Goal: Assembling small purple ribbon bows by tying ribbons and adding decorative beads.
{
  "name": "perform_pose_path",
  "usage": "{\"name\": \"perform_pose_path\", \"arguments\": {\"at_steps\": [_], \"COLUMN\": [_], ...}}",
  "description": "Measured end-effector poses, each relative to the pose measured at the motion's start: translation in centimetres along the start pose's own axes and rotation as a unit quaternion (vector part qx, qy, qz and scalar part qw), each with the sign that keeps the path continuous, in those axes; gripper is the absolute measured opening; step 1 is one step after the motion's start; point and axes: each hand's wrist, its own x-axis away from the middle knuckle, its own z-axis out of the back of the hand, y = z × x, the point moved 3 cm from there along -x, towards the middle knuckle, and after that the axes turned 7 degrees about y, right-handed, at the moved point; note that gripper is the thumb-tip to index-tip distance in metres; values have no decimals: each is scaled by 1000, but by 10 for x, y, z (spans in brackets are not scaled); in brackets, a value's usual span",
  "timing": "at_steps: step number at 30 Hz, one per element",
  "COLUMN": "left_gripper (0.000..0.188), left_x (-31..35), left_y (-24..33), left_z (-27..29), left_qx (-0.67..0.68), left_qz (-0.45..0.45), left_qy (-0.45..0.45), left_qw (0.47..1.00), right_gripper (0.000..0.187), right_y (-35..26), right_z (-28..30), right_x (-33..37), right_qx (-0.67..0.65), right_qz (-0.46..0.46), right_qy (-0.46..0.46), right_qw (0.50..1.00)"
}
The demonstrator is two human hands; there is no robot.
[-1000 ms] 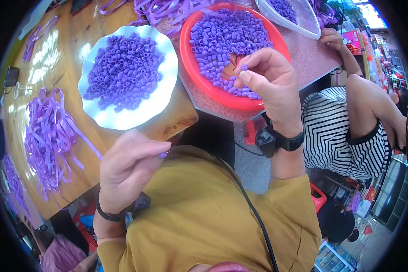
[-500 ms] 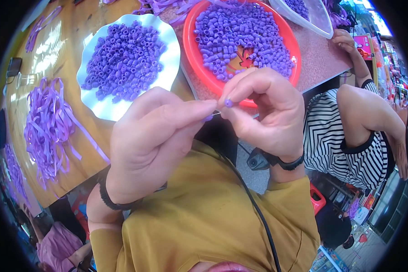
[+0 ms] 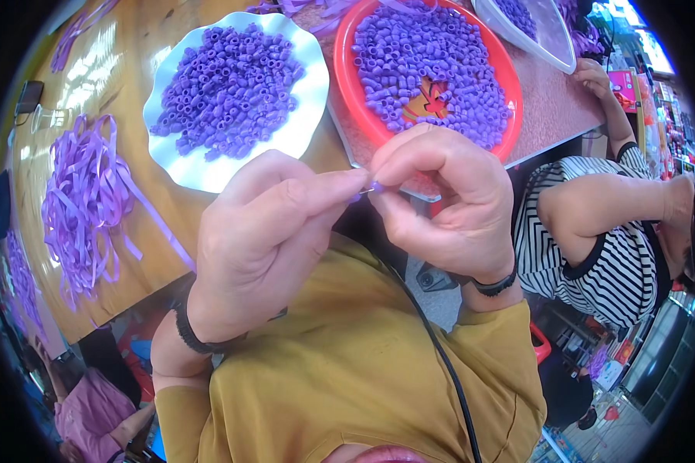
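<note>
In front of my chest, my left hand point(image 3: 255, 239) is closed in a pinch on a thin metal pin point(image 3: 367, 190), whose short tip shows past the fingertips. A bit of purple sits just under those fingertips. Facing it, my right hand point(image 3: 455, 212) pinches a small purple bead point(image 3: 376, 187) between thumb and forefinger, right at the pin's tip. My fingers partly hide the bead, so I cannot tell how far it sits on the pin. Beyond my hands stand a white scalloped plate point(image 3: 162, 158) and a round red tray point(image 3: 346, 69), both holding many purple beads.
A heap of purple ribbon point(image 3: 85, 204) lies on the wooden table point(image 3: 158, 243) at left. A clear plastic container point(image 3: 552, 50) with more beads stands at the far right. Someone in striped clothes point(image 3: 587, 262) sits to my right; another person in pink point(image 3: 96, 413) is at lower left.
The bead in my right hand has moved left and slightly down to the pin's tip. The plate and tray appear shifted right in view, and the striped person's arm has moved.
</note>
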Motion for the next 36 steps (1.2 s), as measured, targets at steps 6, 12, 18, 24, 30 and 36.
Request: {"name": "perform_pose_path", "arguments": {"at_steps": [6,12,18,24,30,36], "left_gripper": [30,33,35,37,40,30], "left_x": [6,8,12,28,53,86], "left_y": [-2,-6,-4,-10,-24,-35], "left_z": [6,9,13,22,40,72], "left_qx": [-3,-15,-6,13,103,71], "left_qz": [14,-15,-18,44,66,56], "left_qy": [9,18,31,47,26,86], "left_qw": [1000,1000,999,998,992,992], "right_gripper": [21,22,20,18,13,13], "right_y": [-3,-5,-9,-4,10,7], "right_z": [-7,-12,-16,-39,-74,-110], "right_x": [-2,-4,-6,-2,15,12], "right_qx": [27,52,41,-32,-202,-217], "right_qz": [22,48,61,-12,-147,-247], "right_qy": [-13,-11,-39,-56,-49,-116], "right_qw": [999,997,997,998,967,937]}}
